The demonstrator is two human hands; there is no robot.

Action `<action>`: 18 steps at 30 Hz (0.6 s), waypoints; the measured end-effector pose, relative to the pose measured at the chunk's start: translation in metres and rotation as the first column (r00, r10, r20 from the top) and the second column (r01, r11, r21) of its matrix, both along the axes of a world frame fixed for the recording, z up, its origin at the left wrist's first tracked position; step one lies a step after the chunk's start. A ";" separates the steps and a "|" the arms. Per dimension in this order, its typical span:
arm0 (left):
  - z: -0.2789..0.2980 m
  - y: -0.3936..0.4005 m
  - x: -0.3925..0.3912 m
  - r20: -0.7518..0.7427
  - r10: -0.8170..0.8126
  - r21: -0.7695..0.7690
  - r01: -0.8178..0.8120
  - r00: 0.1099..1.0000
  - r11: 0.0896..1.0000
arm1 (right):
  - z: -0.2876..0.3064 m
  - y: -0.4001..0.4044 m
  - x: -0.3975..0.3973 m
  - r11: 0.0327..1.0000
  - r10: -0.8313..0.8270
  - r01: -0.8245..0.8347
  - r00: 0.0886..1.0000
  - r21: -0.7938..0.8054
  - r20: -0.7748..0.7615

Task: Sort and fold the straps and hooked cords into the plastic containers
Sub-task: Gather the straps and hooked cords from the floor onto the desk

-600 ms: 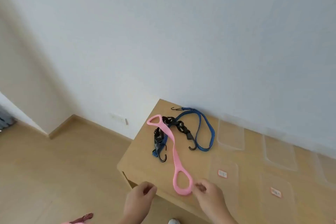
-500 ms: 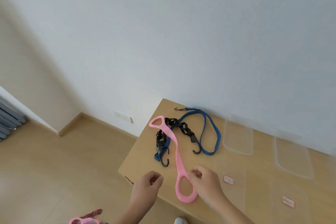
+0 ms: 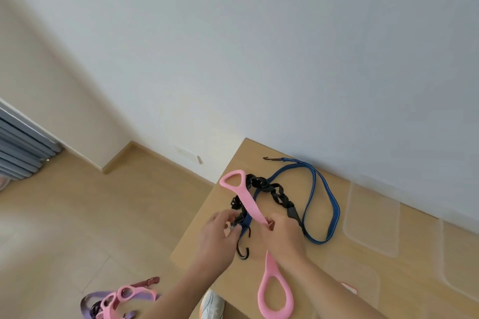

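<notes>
A long pink strap (image 3: 247,201) with a loop at each end lies on the wooden table (image 3: 337,261); its near loop (image 3: 275,295) hangs toward the front edge. My right hand (image 3: 283,237) pinches the strap at its middle. My left hand (image 3: 216,234) grips the black hooked end of the blue cord (image 3: 324,204) beside it. A black hook (image 3: 243,251) dangles below my left fingers. A black chain-like strap (image 3: 274,190) lies tangled under the pink strap. Clear plastic containers (image 3: 370,217) stand on the right.
More clear containers (image 3: 458,261) line the table's right side by the white wall. On the floor at the lower left lie pink loops (image 3: 121,298), a purple strap (image 3: 90,300) and a maroon strap (image 3: 146,282). A shoe (image 3: 212,304) shows under the table edge.
Both hands moved from the table's front edge up to the tangle. My right hand left the near loop and now pinches the strap's middle; my left hand took hold of the cord's hooked end.
</notes>
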State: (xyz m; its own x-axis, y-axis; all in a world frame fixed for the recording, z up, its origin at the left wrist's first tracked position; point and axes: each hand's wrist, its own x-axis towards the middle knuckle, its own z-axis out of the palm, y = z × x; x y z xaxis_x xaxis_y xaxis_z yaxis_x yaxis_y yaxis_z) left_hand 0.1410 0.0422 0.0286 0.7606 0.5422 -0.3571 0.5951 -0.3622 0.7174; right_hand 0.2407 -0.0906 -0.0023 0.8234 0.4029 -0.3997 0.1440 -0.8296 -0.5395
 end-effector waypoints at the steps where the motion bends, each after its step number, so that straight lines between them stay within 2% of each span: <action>1: 0.003 0.004 0.005 0.008 -0.065 0.032 0.065 0.998 0.997 | 0.005 -0.001 0.001 0.999 -0.015 0.015 1.000 0.031 0.004; 5: 0.021 0.017 0.025 0.066 -0.341 0.061 0.337 0.938 0.939 | 0.042 -0.001 0.006 0.969 -0.060 0.067 0.997 0.238 -0.039; 8: 0.048 0.025 0.042 0.195 -0.465 0.035 0.468 0.863 0.883 | 0.083 -0.001 0.014 0.935 -0.110 0.108 0.994 0.337 -0.013; 10: 0.072 0.027 0.050 0.303 -0.392 -0.155 0.450 0.869 0.879 | 0.111 -0.002 0.019 0.896 -0.160 0.156 0.987 0.416 -0.026; 12: 0.093 0.028 0.058 0.398 -0.258 -0.369 0.411 0.880 0.834 | 0.141 -0.003 0.022 0.860 -0.200 0.191 0.979 0.474 -0.031; 14: 0.111 0.027 0.063 0.473 -0.237 -0.425 0.455 0.849 0.783 | 0.169 -0.006 0.021 0.820 -0.248 0.223 0.968 0.527 -0.024; 18: 0.134 0.013 0.072 0.562 -0.330 -0.420 0.605 0.759 0.676 | 0.214 -0.022 0.012 0.720 -0.344 0.273 0.939 0.638 -0.014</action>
State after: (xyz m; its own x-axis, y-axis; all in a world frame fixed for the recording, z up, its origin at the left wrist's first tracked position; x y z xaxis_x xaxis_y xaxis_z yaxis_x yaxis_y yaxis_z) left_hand 0.2132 0.0556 0.1621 0.9913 -0.1196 -0.0549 0.0590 0.0315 0.9978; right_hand 0.2532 -0.1129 0.2120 0.9668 0.2478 -0.0623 0.0214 -0.3217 -0.9466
